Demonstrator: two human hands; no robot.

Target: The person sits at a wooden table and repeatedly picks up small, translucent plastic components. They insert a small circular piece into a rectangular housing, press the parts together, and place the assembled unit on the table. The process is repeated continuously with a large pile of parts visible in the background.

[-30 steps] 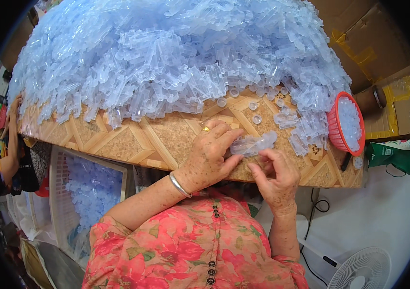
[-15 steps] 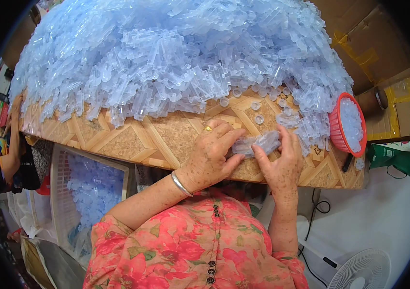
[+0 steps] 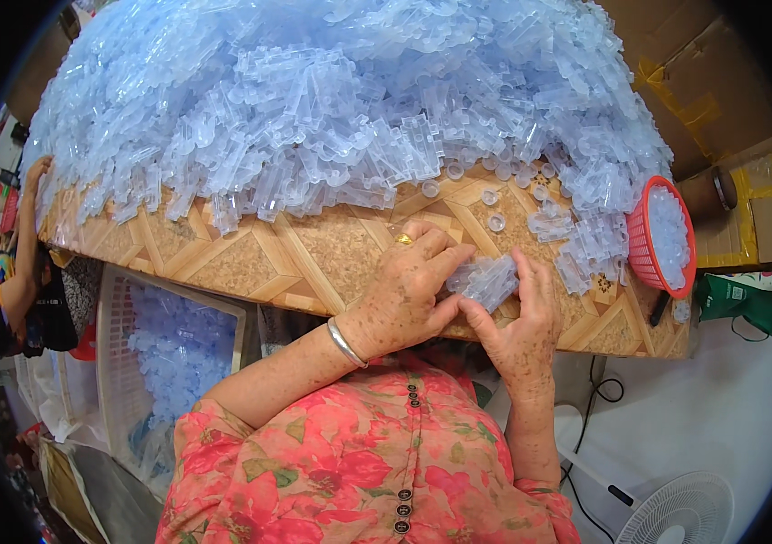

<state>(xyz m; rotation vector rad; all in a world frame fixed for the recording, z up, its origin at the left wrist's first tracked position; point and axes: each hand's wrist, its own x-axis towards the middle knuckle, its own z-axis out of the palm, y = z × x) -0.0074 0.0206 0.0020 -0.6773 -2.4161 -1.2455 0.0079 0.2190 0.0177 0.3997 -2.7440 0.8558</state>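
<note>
Between my two hands, just above the front part of the table, is a small bundle of clear plastic pieces [image 3: 487,280], short and tube-like, lying side by side. My left hand [image 3: 408,286] grips its left end with thumb and fingers; a ring and a bracelet show on that side. My right hand [image 3: 524,322] closes on the other end, its thumb at the near edge and its fingers at the far right. A huge heap of similar clear, bluish plastic pieces [image 3: 313,118] covers the far side of the table. Several small round clear caps [image 3: 495,222] lie loose beyond the bundle.
The wood-patterned table [image 3: 250,263] curves across in front of me. A red basket [image 3: 641,249] of small clear parts stands at its right end. Below left is a white crate [image 3: 118,363] of bluish parts. A fan [image 3: 685,508] stands lower right; another person's arm [image 3: 28,227] reaches in at far left.
The bundle has turned slightly between my hands, and its pieces now show more clearly. My right hand has shifted a little left and nearer. At far left, the other person's hand has moved up.
</note>
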